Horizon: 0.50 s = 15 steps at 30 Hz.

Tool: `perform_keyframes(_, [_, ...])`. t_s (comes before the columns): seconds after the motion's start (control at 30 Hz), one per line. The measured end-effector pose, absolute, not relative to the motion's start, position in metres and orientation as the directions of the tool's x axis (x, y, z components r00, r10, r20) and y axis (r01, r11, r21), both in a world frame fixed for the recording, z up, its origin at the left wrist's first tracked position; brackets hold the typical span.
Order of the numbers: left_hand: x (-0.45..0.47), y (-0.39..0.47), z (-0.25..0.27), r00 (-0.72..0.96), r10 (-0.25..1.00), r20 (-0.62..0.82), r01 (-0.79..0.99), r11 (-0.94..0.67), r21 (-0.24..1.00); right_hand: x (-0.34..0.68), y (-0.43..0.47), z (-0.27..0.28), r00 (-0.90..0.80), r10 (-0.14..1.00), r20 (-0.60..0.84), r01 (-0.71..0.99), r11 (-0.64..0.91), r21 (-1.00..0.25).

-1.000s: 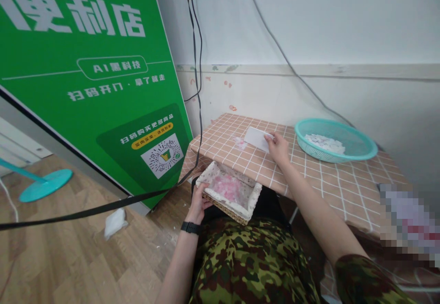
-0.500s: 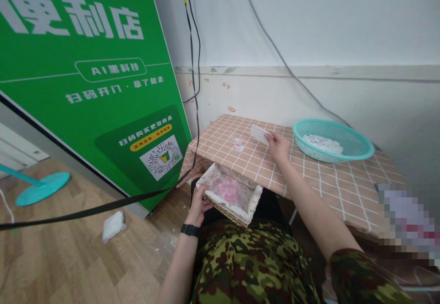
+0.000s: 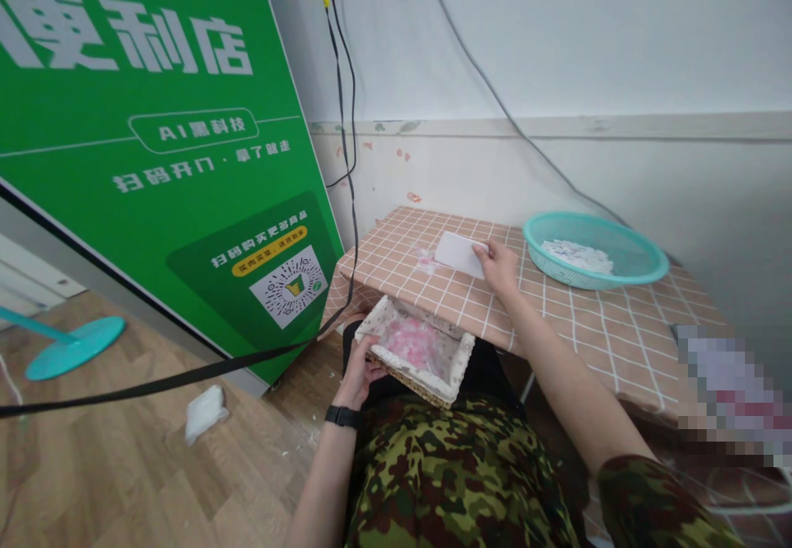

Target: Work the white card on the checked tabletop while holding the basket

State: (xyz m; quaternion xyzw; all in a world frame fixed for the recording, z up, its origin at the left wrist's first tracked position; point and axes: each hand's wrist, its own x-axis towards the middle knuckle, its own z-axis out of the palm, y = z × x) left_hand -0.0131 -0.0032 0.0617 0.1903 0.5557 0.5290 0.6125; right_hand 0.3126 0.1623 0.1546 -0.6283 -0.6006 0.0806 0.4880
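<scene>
My left hand [image 3: 360, 373] grips the left side of a cloth-lined wicker basket [image 3: 456, 366], tilted over my lap just below the table edge. Inside it lie pink and white bits [image 3: 412, 342], too small to make out. Between the thumb and fingers of my right hand [image 3: 497, 266] is a white card [image 3: 458, 252], held by its right end over the table. A small patch of pink and white bits [image 3: 426, 261] lies on the tablecloth at the card's left end.
A turquoise plastic sieve basket [image 3: 631, 271] with white pieces stands on the checked tablecloth [image 3: 582, 325] at the right. A black strap [image 3: 247, 358] crosses in front of the green cabinet [image 3: 204, 226]. A white packet [image 3: 205, 413] lies on the floor.
My right hand has brought the card left and down, turning it flatter toward the patch of bits. The left hand and the wicker basket have stayed nearly still.
</scene>
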Motion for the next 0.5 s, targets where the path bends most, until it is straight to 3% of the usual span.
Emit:
perform_keyframes(0.1, [-0.014, -0.004, 0.06, -0.158, 0.853, -0.497, -0.426, 0.395, 0.814, 0.318, 0.168, 0.154, 0.325, 0.839, 0.436, 0.679, 0.114, -0.726])
perform_keyframes(0.37, [-0.014, -0.005, 0.063, -0.14, 0.861, -0.489, -0.398, 0.403, 0.824, 0.328, 0.182, 0.141, 0.385, 0.867, 0.315, 0.498, 0.092, -0.862])
perform_keyframes(0.5, [-0.013, -0.005, 0.063, -0.183, 0.866, -0.464, -0.4, 0.366, 0.84, 0.327, 0.178, 0.141, 0.283, 0.929, 0.238, 0.416, 0.104, -0.903])
